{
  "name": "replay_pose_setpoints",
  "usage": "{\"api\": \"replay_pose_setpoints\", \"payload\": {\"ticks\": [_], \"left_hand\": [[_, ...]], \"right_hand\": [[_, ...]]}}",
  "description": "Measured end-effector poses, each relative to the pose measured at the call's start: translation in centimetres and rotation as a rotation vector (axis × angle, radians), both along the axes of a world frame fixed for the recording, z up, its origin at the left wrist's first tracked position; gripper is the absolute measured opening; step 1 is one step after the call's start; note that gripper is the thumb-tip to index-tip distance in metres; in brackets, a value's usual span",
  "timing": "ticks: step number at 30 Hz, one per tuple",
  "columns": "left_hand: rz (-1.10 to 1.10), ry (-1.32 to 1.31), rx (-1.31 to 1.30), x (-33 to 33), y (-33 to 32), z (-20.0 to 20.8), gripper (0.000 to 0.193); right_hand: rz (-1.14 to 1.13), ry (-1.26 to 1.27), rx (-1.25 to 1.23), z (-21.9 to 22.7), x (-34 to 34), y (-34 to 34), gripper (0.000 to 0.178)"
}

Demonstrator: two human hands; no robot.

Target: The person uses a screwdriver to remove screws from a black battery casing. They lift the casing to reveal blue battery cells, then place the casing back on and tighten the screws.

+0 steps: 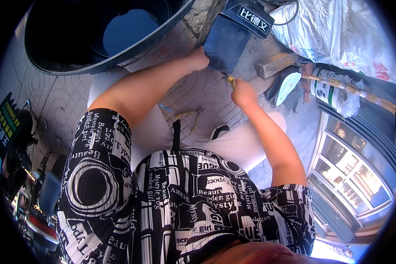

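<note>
In front of my knees a dark plastic box (226, 42) leans at the top centre, with a black label plate on its upper end. My left hand (199, 60) is against the box's left edge. Its fingers are hidden, so its grip cannot be made out. Below the box's lower right corner, my right hand (244, 93) is closed around a small tool with a yellow, knobbed end (231, 80). The tool's yellow end points up at the lower edge of the box. Its exact kind is too small to tell.
A large black tub (118, 66) stands at upper left. To the right are a wooden block (276, 65), a white bucket (327, 88), a bundle of sticks (356, 90) and silvery-white sacks (334, 31). A glazed door or window (352, 171) lies right; parked two-wheelers (41, 193) stand left.
</note>
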State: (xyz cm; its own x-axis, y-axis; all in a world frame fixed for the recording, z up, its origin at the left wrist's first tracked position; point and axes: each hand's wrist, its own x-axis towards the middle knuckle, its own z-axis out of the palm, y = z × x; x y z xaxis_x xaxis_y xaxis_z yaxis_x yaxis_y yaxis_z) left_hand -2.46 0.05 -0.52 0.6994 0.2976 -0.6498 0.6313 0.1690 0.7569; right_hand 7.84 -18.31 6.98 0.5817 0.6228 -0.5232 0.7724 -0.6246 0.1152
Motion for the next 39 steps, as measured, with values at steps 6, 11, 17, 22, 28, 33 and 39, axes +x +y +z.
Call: {"api": "replay_pose_setpoints", "payload": {"ticks": [6, 11, 17, 22, 28, 33, 39], "left_hand": [[0.002, 0.029, -0.042, 0.1, 0.2, 1.0, 0.071], [0.000, 0.013, -0.075, -0.1, 0.3, 1.6, 0.072], [-0.020, 0.017, -0.096, -0.3, 0.5, 3.1, 0.074], [-0.003, 0.026, -0.107, -0.4, 0.5, 3.0, 0.075], [0.005, -0.015, -0.115, -0.7, 0.5, 4.2, 0.076], [0.016, -0.006, -0.126, -0.9, 0.6, 3.9, 0.078], [0.018, -0.016, -0.125, -0.8, 0.5, 3.7, 0.077]], "right_hand": [[0.043, -0.057, 0.254, -0.2, 0.2, -1.3, 0.031], [-0.847, 0.552, 0.124, -0.6, 2.6, -0.8, 0.030], [0.236, -0.151, 0.059, 0.7, -0.5, -1.3, 0.026], [-0.912, 0.687, 0.246, -0.4, 2.2, -1.3, 0.027], [-0.604, 0.482, -0.032, -1.4, 2.3, -1.2, 0.030], [0.128, -0.070, -0.036, -0.2, -0.1, -0.6, 0.029], [-1.090, 0.776, 0.087, -1.7, 3.2, -0.3, 0.035]]}}
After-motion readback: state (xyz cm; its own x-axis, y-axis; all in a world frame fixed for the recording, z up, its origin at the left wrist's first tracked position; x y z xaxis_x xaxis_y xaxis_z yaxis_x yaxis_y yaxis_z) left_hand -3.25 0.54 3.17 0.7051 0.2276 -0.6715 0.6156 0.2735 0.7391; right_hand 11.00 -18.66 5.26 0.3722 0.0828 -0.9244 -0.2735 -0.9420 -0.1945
